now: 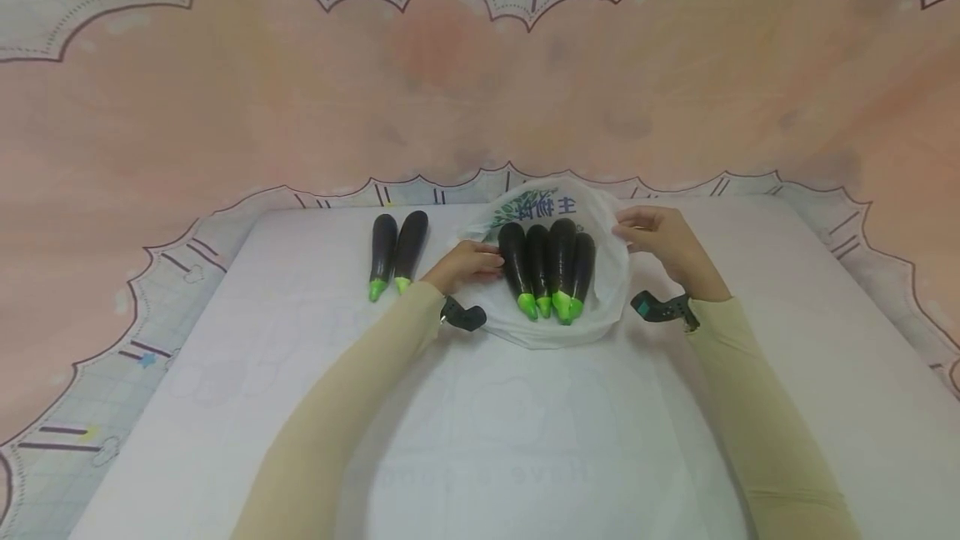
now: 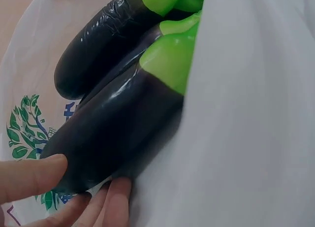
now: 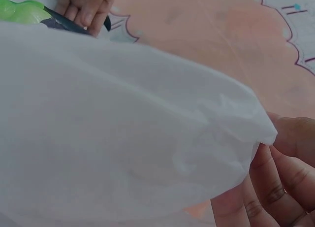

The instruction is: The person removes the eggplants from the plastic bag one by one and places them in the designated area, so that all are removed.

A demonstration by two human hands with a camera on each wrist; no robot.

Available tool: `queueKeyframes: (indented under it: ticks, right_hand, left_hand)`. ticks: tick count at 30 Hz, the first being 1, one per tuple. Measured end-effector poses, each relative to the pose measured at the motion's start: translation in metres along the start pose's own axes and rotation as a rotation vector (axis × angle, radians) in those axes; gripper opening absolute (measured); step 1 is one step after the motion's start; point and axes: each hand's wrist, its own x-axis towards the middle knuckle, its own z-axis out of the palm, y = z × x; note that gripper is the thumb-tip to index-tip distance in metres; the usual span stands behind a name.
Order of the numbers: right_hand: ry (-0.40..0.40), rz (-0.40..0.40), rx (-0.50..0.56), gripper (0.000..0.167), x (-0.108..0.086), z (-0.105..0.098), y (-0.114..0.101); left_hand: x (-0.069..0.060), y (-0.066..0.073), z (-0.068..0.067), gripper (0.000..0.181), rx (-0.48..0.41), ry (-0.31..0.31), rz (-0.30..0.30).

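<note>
Several dark eggplants with green ends [image 1: 514,265] lie side by side in a white plastic bag [image 1: 532,338] with printed leaves and characters. My left hand [image 1: 467,263] is at the leftmost of them; in the left wrist view its thumb and fingers [image 2: 29,180] hold the dark end of that eggplant [image 2: 118,123]. At the bag's right edge, my right hand [image 1: 663,240] pinches the rim. The right wrist view shows the bag's edge [image 3: 147,104] between thumb and fingers of the right hand [image 3: 275,173].
Two more eggplants [image 1: 383,252] lie left of the bag on the white table [image 1: 525,440]. Behind the table hangs a peach-coloured cloth [image 1: 300,107] with a scalloped, patterned border.
</note>
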Motion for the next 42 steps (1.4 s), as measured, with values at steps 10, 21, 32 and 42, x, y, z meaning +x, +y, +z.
queueKeyframes:
  ticks: [10,21,32,42]
  right_hand:
    - [0.016,-0.021,0.01,0.038,0.0,0.0,0.002]
    - [0.017,-0.014,-0.007,0.041,0.001,0.0,0.001]
    - [0.002,-0.003,-0.003,0.04,0.001,-0.002,0.001]
    - [-0.013,0.014,-0.016,0.041,0.0,-0.003,0.0]
  left_hand:
    - [-0.175,0.122,0.097,0.057,0.013,0.052,-0.044]
    - [-0.248,0.178,0.134,0.045,-0.055,0.073,-0.139]
    - [-0.224,0.158,0.128,0.048,-0.118,0.046,-0.152]
    - [-0.228,0.161,0.131,0.051,-0.142,0.04,-0.154]
